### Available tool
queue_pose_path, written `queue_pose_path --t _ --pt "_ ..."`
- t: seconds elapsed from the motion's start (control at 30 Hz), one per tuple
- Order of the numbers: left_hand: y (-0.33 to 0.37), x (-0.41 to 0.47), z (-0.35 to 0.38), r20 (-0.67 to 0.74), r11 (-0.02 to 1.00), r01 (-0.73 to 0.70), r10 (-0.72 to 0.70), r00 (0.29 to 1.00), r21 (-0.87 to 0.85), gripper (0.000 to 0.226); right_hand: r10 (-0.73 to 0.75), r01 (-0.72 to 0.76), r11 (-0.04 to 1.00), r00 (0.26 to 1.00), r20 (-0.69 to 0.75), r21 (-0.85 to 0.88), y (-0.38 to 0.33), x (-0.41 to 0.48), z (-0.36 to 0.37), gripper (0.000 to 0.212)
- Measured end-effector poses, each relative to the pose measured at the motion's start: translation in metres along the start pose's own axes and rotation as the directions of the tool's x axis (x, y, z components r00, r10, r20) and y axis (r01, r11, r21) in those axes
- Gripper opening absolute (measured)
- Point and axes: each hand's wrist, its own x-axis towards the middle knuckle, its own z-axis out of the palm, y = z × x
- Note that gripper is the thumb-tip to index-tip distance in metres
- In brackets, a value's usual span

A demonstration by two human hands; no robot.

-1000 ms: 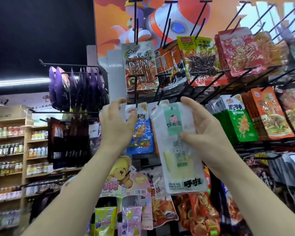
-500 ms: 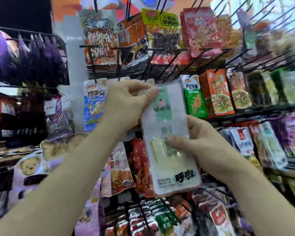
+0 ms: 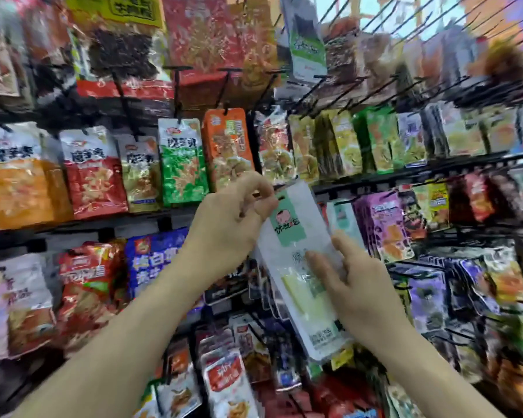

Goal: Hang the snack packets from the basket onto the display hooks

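Display rack [image 3: 405, 174] fills the view, with rows of hung snacks and the right side badly blurred. The view has swung right and down in the last second: the purple bags and white post from before are gone, and the middle rows are now straight ahead. Basket not in view.

Green packets [image 3: 183, 164] and orange packets [image 3: 227, 146] hang in the row above the hands, purple packets [image 3: 384, 227] to the right.

The task item is the white packet [image 3: 296, 236] with a green label. It is off any hook, held in the air in front of the rack and tilted with its top leaning left. A second ago it was up by a blue bag; now it sits lower, just beside a look-alike packet [image 3: 343, 220] hanging behind it. My read is that the person has found the matching hook [image 3: 344, 202].

Left hand [image 3: 230, 224]: grip narrow, pinching the packet's top left corner by the hang hole. A second ago it was off to the side, not on this packet. Right hand [image 3: 360, 285]: grip closed on the packet's right edge at mid-height, thumb on the front, same hold as before.

Not hung yet. The next move is probably lining the hole up with the hook tip; the hole is small and half covered by the fingers [image 3: 263, 206].
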Motion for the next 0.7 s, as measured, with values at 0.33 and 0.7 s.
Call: queue_pose_path --t 0.33,0.7 --pt "0.017 0.035 0.136 0.131 0.992 0.104 -0.095 0.987 -0.065 0.014 0.302 -0.332 0.879 0.943 0.138 0.343 0.101 0.023 -0.052 0.036" --pt "-0.023 0.072 0.231 -0.027 0.856 0.305 -0.347 0.937 -0.417 0.030 0.401 -0.281 0.832 0.900 -0.169 0.478 0.150 0.123 -0.042 0.013"
